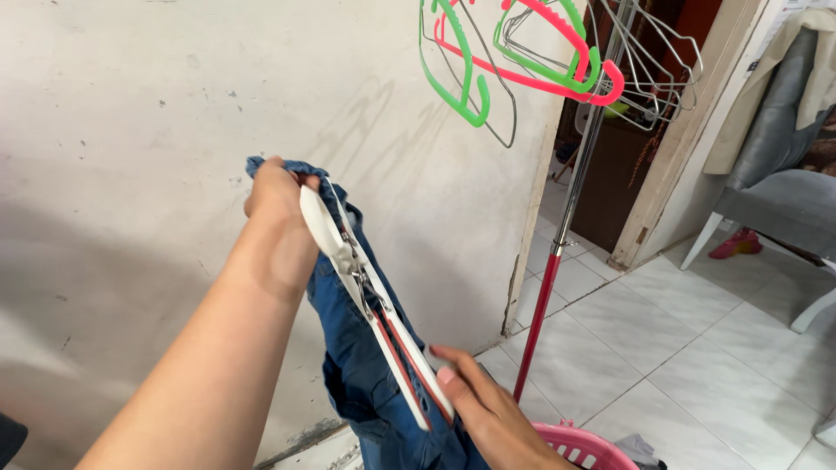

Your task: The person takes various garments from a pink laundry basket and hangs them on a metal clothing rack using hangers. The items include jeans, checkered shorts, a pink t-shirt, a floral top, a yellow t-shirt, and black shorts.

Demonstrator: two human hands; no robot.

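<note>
A person's left hand (277, 193), reaching up from the lower left of the frame to just left of centre, is closed around one end of a white plastic hanger (370, 296) and a fold of blue denim garment (361, 365), pinching cloth and hanger together. The hanger slants down toward the lower centre, its metal hook (353, 257) lying flat along the white bar and a reddish strip showing along its lower half. At the bottom centre the right hand (488, 409) has its fingers (457, 370) laid flat and loosely spread against the hanger's lower end, pressing on it rather than wrapped around it. The denim hangs bunched below and behind the hanger, falling out of the frame's lower edge. Just right of the right hand, the rim of a pink plastic laundry basket (579, 439) peeks in at the bottom. A rack pole (557, 252), chrome above and red below, rises through the centre right to a cluster of empty hangers at the top: green plastic hangers (453, 78), a pink plastic hanger (557, 74) and bare wire hangers (653, 70). A scuffed white wall (174, 87) fills the left half; a grey chair (775, 183) stands on white floor tiles (697, 348) at the right.
</note>
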